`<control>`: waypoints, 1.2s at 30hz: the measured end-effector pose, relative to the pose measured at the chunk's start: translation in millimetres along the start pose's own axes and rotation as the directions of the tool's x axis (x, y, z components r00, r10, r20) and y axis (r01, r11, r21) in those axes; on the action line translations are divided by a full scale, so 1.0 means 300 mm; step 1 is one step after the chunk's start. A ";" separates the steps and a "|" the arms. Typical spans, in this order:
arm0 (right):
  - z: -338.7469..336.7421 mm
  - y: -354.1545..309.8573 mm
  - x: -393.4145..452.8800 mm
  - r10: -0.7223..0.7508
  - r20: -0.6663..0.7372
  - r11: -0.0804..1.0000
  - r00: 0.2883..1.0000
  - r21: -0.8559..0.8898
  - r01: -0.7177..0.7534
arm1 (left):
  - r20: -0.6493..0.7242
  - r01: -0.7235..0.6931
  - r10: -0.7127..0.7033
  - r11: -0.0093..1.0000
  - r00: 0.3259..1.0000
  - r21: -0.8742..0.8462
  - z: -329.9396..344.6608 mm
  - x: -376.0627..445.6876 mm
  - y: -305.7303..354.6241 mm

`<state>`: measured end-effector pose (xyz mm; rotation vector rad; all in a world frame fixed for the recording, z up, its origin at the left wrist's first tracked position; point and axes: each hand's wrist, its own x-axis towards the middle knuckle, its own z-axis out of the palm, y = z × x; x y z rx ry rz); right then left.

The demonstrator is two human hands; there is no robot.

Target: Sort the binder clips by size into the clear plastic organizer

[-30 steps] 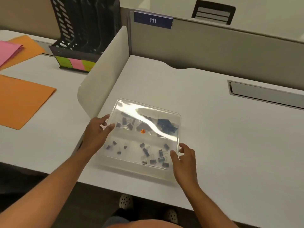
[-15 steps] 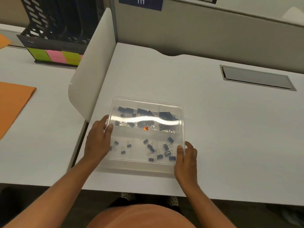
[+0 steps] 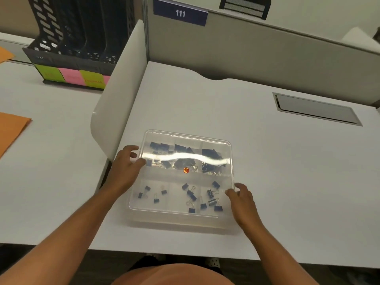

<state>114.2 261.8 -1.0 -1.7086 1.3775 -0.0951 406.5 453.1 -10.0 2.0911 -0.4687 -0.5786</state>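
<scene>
The clear plastic organizer (image 3: 185, 135) lies flat on the white desk with its transparent lid on. Through the lid I see dark blue binder clips: large ones (image 3: 209, 153) in the back compartments, small ones (image 3: 155, 199) front left, medium ones (image 3: 211, 202) front right. A small orange dot (image 3: 186, 170) sits mid-lid under a band of glare. My left hand (image 3: 125, 171) grips the organizer's left edge, thumb on the lid. My right hand (image 3: 242, 200) holds the right front edge with curled fingers.
A curved white divider panel (image 3: 117, 89) stands just left of the organizer. Behind it are a black file rack (image 3: 78, 38) with coloured sticky notes (image 3: 70, 78) and an orange folder (image 3: 10, 130). A grey cable hatch (image 3: 316, 109) is at back right. The desk's front edge is close.
A second ago the organizer was tilted up at its far side; now it lies level on the desk. Both hands have stayed on its sides.
</scene>
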 end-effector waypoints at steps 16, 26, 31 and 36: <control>0.038 -0.311 0.457 -0.046 -0.090 0.989 0.995 0.135 0.058 | 0.020 0.070 -0.068 0.914 0.998 -0.399 0.095 0.324 0.105; 0.038 -0.303 0.460 -0.052 -0.096 0.986 0.994 0.153 0.066 | -0.090 0.001 -0.026 0.964 0.996 -0.265 0.097 0.319 0.109; 0.033 -0.303 0.464 -0.016 -0.091 0.985 0.996 0.170 0.031 | -0.128 -0.082 0.070 0.993 0.989 -0.089 0.099 0.321 0.108; 0.004 -0.326 0.443 -0.014 -0.090 0.983 0.996 0.184 0.030 | -0.124 -0.152 0.172 0.975 0.977 0.160 0.087 0.311 0.141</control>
